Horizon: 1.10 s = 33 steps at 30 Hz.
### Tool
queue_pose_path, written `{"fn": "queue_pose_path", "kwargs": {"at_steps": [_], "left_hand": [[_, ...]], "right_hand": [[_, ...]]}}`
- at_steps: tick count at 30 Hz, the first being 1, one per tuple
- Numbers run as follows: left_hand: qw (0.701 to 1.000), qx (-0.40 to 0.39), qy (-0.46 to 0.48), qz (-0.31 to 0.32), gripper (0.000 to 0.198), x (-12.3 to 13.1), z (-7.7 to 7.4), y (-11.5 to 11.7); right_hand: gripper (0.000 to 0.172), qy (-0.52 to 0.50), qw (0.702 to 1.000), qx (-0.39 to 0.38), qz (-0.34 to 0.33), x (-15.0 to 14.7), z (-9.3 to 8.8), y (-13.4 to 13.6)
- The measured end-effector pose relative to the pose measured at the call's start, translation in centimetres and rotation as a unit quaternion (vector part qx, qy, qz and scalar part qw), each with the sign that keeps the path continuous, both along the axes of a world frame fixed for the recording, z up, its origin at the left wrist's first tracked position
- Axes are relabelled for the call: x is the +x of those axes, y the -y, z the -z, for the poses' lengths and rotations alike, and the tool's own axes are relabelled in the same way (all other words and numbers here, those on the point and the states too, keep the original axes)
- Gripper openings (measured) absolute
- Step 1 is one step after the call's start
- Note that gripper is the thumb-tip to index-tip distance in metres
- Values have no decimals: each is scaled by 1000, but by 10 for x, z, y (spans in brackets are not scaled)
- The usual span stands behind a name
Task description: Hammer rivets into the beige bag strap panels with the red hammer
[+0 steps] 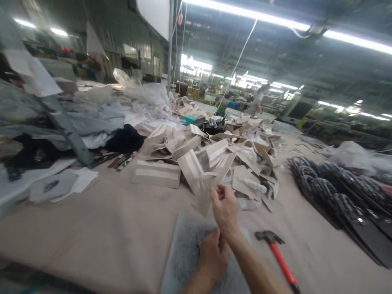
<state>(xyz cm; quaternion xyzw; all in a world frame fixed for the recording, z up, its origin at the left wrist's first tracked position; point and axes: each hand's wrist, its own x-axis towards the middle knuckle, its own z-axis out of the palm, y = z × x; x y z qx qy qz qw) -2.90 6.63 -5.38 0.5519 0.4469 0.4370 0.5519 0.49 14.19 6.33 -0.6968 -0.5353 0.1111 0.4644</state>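
Note:
My right hand (225,206) reaches forward over the table and pinches the near edge of a beige flat piece with a pale strip (211,175) at the front of the heap. My left hand (212,255) sits lower, just behind the right wrist, with its fingers curled over a grey speckled slab (183,253); whether it holds anything is hidden. A large heap of similar beige cut pieces (220,151) spreads across the middle of the table.
A hammer with a red handle (280,255) lies right of the slab. Dark patterned straps or pieces (333,188) are piled at the right. Grey and white fabric and plastic bags (101,110) cover the left. A person (259,102) stands far back.

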Motion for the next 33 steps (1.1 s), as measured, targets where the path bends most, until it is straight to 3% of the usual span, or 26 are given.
{"fn": "queue_pose_path", "kwargs": {"at_steps": [2, 6, 9, 12, 16, 19, 21, 24, 28, 31, 33], "left_hand": [[998, 44, -47, 15, 18, 0, -2, 0], [996, 49, -78, 17, 18, 1, -2, -1], [996, 53, -71, 18, 20, 4, 1, 0], [994, 61, -85, 15, 29, 5, 3, -1], [993, 66, -98, 5, 31, 4, 1, 0], [994, 68, -86, -8, 21, 3, 1, 2], [995, 72, -70, -9, 18, 2, 4, 2], [997, 79, -26, -4, 26, 0, 8, 0], [998, 46, -7, -34, 31, -1, 12, 0], [996, 8, 36, -75, 45, -1, 13, 1], [994, -9, 64, -90, 55, -1, 10, 2]], "right_hand": [[42, 58, 998, -24, -15, 13, -8, -15], [40, 156, 969, -156, -113, 1, -4, -38], [28, 125, 955, -226, -144, -9, 8, -57], [24, 96, 963, -204, -149, -4, 8, -63], [40, 81, 981, -123, -129, 26, -18, -34], [50, 34, 994, -65, -75, 64, -42, 9], [54, -23, 998, -40, -47, 89, -46, 44], [53, -67, 996, -63, -22, 112, -23, 104], [50, -16, 995, -99, 2, 110, 44, 181], [51, 33, 992, -119, -31, 98, 88, 214], [54, 63, 987, -137, -51, 91, 100, 222]]}}
